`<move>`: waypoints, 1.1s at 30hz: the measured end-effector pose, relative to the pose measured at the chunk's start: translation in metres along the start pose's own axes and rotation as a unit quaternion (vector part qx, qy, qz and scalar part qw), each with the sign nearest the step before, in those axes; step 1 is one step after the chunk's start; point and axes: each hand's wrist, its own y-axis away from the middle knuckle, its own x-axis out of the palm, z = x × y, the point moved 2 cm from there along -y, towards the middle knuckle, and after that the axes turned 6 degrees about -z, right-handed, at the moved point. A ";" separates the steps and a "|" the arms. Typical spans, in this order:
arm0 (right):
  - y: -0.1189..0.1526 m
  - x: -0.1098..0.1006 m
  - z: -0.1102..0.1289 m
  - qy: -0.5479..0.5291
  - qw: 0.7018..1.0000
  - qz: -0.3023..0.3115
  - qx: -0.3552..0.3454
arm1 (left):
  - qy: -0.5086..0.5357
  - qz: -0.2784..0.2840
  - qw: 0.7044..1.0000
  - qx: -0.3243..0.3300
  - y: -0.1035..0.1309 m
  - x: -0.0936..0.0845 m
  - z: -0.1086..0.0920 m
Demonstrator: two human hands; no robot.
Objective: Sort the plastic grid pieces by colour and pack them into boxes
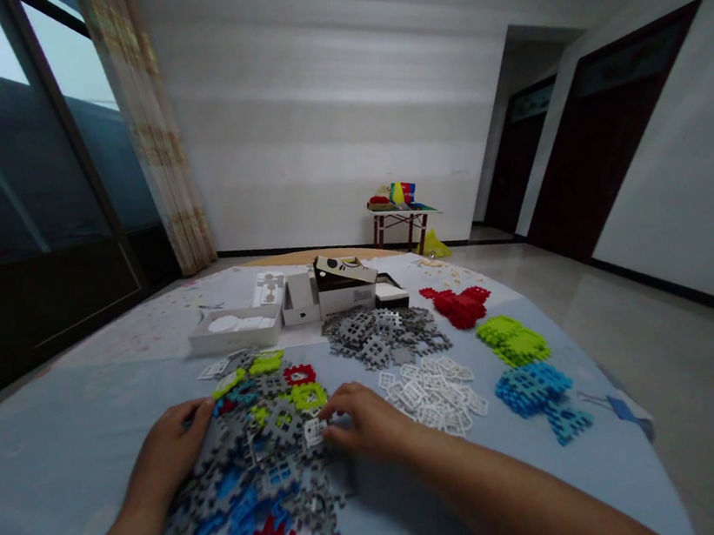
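The right hand (369, 421) pinches one white window piece (314, 432) at the mixed interlocking-piece pile (279, 424); grip of left hand (174, 447) I cannot tell.

This looks like a home. A patterned curtain (159, 136), dark-brown doors (608, 129) and a cloth-covered table (78, 445) show it.

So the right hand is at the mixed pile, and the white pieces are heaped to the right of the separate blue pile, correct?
Not quite: the head view shows the white pieces heaped to the left of the separate blue pile. The right hand is indeed at the mixed pile.
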 end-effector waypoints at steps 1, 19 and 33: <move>0.000 0.004 0.003 0.009 1.000 0.010 -0.003 | 0.002 0.001 1.000 -0.002 0.000 0.000 0.000; 0.008 0.005 0.014 0.034 0.997 0.064 0.030 | 0.032 0.018 0.999 -0.007 0.000 -0.001 0.004; 0.025 -0.047 -0.002 -0.068 0.990 -0.111 0.051 | 0.024 0.025 0.999 -0.033 -0.001 -0.001 0.006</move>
